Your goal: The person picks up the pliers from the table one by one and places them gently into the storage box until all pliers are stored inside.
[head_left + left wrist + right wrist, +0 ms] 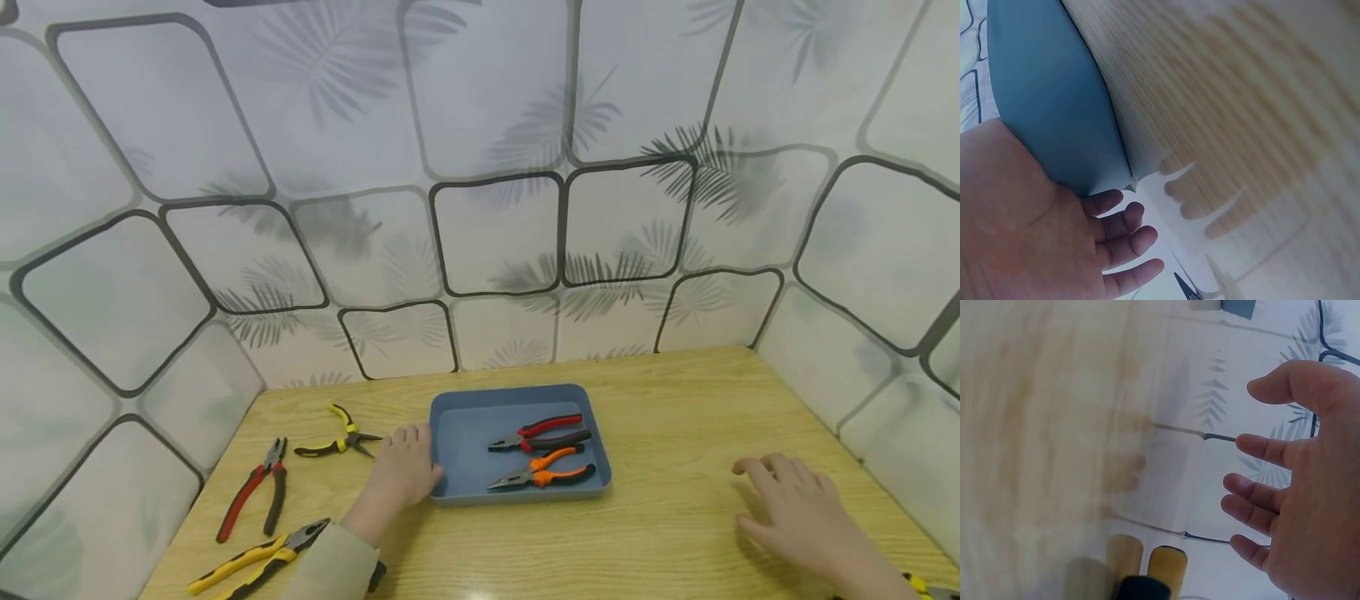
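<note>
Left hand and right hand are unclenched; only head view shows orange pliers.

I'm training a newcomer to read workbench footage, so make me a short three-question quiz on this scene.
1. How many pliers lie inside the blue rectangular tray?
2. True or false: the person's bare right hand holds no tool.
3. In the head view, the person's bare left hand is at which side of the tray? A) far B) right C) left

Key:
1. Two: the red-and-black-handled metal pliers and the orange-and-black-handled metal pliers.
2. True; it is empty, to the right of the tray.
3. C.
</note>
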Motion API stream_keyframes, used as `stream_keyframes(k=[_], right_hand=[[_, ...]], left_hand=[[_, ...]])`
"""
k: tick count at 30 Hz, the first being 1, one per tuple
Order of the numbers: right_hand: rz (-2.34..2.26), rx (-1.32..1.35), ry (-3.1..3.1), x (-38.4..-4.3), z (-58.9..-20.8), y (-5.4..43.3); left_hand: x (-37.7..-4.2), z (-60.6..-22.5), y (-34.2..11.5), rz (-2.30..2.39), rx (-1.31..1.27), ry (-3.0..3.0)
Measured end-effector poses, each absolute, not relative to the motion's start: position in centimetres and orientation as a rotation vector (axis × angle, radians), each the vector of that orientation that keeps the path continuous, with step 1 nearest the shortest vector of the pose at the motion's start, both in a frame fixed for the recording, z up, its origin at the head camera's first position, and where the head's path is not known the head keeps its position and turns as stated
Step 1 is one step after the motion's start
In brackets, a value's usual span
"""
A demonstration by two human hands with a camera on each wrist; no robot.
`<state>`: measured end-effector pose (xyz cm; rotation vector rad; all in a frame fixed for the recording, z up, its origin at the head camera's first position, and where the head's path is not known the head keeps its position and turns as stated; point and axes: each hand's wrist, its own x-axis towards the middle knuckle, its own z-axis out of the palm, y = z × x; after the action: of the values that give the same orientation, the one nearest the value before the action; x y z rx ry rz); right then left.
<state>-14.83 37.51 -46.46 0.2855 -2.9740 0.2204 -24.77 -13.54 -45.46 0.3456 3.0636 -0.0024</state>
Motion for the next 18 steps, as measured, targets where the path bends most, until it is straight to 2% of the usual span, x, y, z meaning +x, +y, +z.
stream_keyframes(k=[18], right_hand=[[0.201, 0.155, -3.075, -13.5, -47.1, 39.1]], left_hand=[[-24.9, -45.8, -13.5, 0.000, 0.341, 3.067]])
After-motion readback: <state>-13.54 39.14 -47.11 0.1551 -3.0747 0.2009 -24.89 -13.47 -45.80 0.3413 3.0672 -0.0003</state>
